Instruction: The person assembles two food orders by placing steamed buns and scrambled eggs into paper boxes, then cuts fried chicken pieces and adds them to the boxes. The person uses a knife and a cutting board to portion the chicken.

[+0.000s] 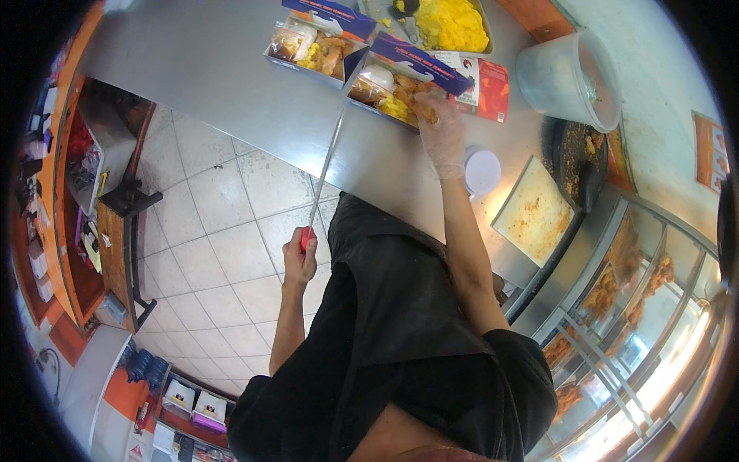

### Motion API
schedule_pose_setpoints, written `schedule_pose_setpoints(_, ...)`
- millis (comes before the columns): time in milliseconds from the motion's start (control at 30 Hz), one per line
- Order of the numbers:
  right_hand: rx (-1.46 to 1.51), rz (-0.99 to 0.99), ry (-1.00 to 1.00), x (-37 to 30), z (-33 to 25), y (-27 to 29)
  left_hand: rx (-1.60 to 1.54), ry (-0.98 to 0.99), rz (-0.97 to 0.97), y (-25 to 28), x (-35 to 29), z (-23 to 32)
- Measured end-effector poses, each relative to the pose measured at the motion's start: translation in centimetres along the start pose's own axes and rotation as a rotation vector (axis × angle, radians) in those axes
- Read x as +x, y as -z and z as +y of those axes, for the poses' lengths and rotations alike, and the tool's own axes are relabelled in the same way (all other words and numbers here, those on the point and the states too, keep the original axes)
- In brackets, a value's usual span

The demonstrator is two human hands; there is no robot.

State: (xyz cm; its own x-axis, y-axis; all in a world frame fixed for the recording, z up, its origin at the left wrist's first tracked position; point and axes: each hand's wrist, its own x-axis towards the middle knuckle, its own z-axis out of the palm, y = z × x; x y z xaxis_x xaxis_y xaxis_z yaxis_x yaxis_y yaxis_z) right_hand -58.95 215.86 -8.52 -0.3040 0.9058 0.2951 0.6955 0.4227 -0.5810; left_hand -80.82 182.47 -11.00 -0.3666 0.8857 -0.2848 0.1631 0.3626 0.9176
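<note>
My left hand (299, 259), bare, is wrapped round the red handle (308, 237) of a long thin metal rod (326, 169). The rod points up and away, across the counter's near edge, its far end beside the boxes. In a clear plastic glove, my right hand (442, 132) reaches into the right end of an open meal box (385, 110). Its fingers curl over a piece of fried chicken (423, 110), partly hiding it. This box also holds a white wrapped lump and yellow rice. To its left stands a second open box (304, 66) with similar food.
A tray of yellow rice (454, 27) lies behind the boxes, with a red-and-white packet (491, 88) nearby. Further right are a clear plastic tub (566, 81), a round white lid (483, 171), a stained cutting board (536, 212) and a lit glass cabinet of fried chicken (616, 300).
</note>
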Motion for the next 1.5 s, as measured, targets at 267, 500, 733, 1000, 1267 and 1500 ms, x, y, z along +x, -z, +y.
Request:
schedule_pose_setpoints(267,-0.294,-0.302,0.126,2.2,0.1,1.1,0.044,0.010,0.044,0.8,-0.3,-0.2)
schedule_pose_setpoints(500,0.370,-0.124,0.104,8.3,-8.7,-1.7,0.029,0.043,0.050,1.0,0.1,0.0)
schedule_pose_setpoints(733,-0.094,-0.440,0.103,12.1,-10.4,-8.6,0.030,0.030,0.132,1.0,-0.9,-0.2)
schedule_pose_setpoints(1000,0.451,-0.324,-0.318,7.8,-10.0,-0.5,-0.032,0.086,0.135,1.2,-1.4,-1.1)
schedule_pose_setpoints(1267,0.189,-0.031,-0.242,2.4,-1.5,1.6,0.034,0.029,0.033,1.4,1.2,-0.4)
schedule_pose_setpoints(1500,0.387,0.065,-0.318,-0.3,-0.1,-0.1,0.079,-0.009,-0.053,1.4,1.5,-0.5)
